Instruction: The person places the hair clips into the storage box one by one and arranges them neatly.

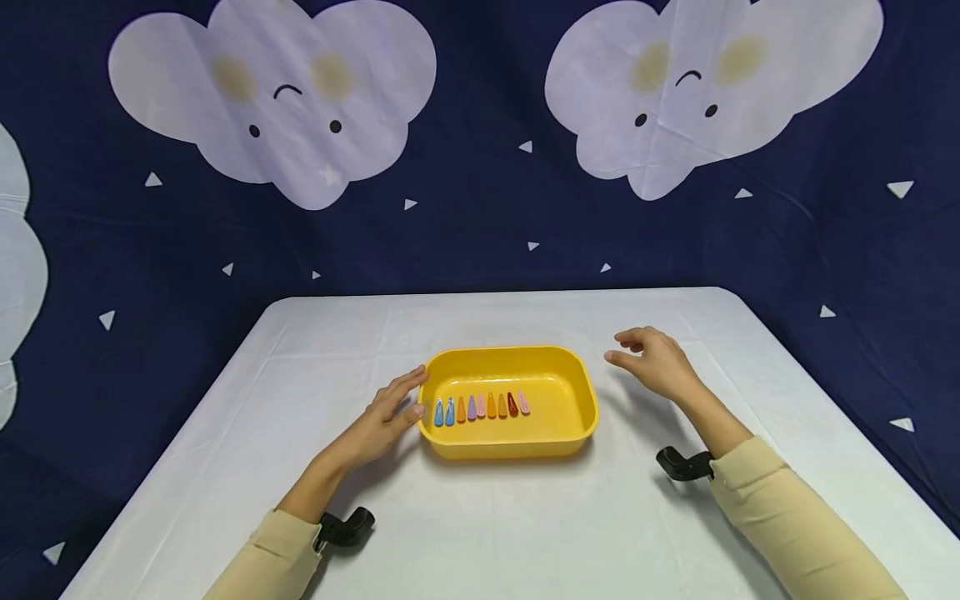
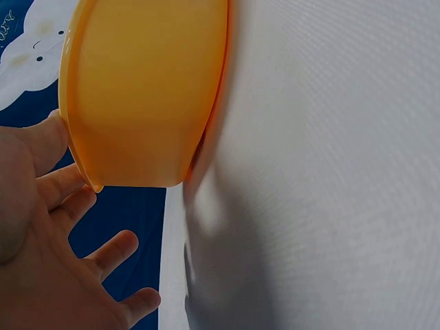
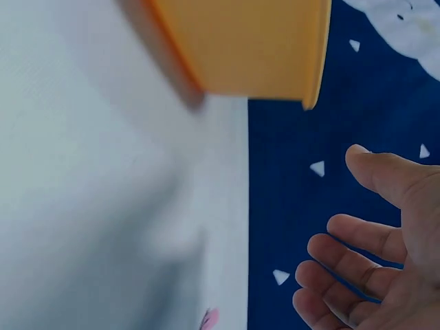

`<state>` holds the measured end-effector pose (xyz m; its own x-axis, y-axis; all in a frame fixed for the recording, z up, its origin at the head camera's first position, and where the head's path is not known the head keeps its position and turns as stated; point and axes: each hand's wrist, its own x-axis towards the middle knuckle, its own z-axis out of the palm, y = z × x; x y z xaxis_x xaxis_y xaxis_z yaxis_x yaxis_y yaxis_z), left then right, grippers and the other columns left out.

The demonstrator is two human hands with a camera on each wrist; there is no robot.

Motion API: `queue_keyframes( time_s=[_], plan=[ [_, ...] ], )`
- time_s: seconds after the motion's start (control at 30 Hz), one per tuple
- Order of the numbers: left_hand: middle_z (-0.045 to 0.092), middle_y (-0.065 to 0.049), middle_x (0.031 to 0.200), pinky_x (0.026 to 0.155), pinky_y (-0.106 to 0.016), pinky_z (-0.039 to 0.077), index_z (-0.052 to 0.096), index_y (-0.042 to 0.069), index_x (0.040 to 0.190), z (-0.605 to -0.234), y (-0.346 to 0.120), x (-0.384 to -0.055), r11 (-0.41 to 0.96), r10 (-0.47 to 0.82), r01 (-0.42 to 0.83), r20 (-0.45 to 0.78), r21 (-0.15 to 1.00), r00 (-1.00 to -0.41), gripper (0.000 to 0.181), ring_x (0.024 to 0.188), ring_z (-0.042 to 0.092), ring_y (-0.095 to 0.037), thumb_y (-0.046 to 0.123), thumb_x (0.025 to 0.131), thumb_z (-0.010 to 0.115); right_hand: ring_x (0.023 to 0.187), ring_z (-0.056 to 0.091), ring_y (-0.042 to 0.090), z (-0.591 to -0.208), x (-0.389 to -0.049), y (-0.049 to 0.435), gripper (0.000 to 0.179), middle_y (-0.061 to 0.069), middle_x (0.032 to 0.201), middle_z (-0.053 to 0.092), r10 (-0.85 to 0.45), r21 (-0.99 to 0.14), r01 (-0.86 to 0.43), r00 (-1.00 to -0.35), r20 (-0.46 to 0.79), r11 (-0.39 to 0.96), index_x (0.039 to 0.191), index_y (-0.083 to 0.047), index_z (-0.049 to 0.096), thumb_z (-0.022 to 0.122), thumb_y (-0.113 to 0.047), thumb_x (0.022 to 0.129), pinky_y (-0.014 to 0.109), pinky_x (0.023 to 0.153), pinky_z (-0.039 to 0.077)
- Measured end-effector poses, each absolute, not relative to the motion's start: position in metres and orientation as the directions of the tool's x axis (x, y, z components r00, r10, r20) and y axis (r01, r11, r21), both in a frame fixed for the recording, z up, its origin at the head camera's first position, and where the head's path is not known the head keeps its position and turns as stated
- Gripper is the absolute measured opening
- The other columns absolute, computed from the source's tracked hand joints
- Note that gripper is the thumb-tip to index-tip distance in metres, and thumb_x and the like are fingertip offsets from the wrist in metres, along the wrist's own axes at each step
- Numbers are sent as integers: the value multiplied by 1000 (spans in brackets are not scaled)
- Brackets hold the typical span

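A yellow plastic tray (image 1: 510, 448) with raised walls sits on the white table. Several small snap hair clips (image 1: 481, 406) lie inside it in a row, in blue, orange, purple, pink and dark red. My left hand (image 1: 384, 425) is at the tray's left end, thumb and fingertips touching the rim while the remaining fingers spread loosely. In the left wrist view, the tray's outer wall (image 2: 148, 103) rises beside that hand. My right hand (image 1: 652, 362) hovers to the right of the tray, apart from it, fingers loosely bent and holding nothing.
A white cloth (image 1: 480, 533) covers the table. Behind it hangs a dark blue backdrop (image 1: 480, 242) with clouds and small white triangles. Black wrist mounts (image 1: 348, 528) stick out from both beige sleeves (image 1: 795, 517).
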<state>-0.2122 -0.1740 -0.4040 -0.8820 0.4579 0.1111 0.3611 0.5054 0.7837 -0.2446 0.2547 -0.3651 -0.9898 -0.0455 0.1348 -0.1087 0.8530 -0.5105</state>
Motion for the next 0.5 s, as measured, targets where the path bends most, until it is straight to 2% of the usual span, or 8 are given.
queue_keyframes(
  time_s=[0.5],
  plan=[
    [21,-3,158,114,-62,14,34,14,147,-403,-174,-212,513,457,360,106,779,-883,52,142,19,-35,27,99,48,103,58,35,-391,-242,284,59,23,119,62,11,-494,1,-1000,17,869,124,2,56,62,-44,87,47,86,47]
  ],
)
